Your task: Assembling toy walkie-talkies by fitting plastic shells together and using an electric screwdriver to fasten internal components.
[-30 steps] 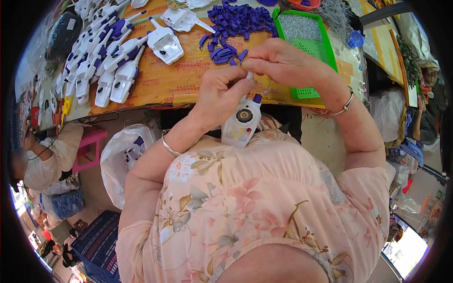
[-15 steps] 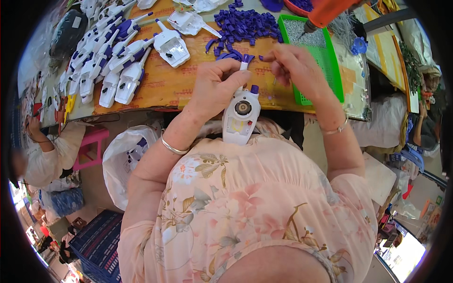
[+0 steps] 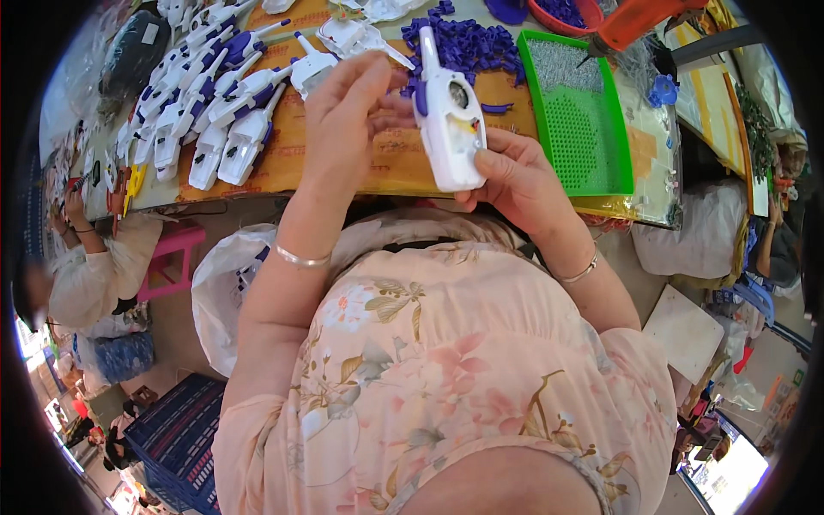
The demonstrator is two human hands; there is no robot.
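Note:
A white plastic housing with a long narrow neck is raised over the table's near edge, neck pointing away from me. It has a round dark opening, an oblong window with a bit of yellow and red inside, and a purple part on its left side. My right hand grips its lower end, thumb on the front face. Just left of the housing, my left hand is lifted with its fingers loosely apart and seemingly empty; the fingertips are blurred. A thin purple strip lies on the table beyond the right hand.
Many similar white-and-purple housings are heaped at the left. Small purple parts lie piled at the back. A green tray of small metal pieces stands right, below an orange power tool. A white sack sits below the table.
The housing has been lifted off my front and turned. My left hand has let go of its neck and moved left; my right hand has come down and taken its lower end.

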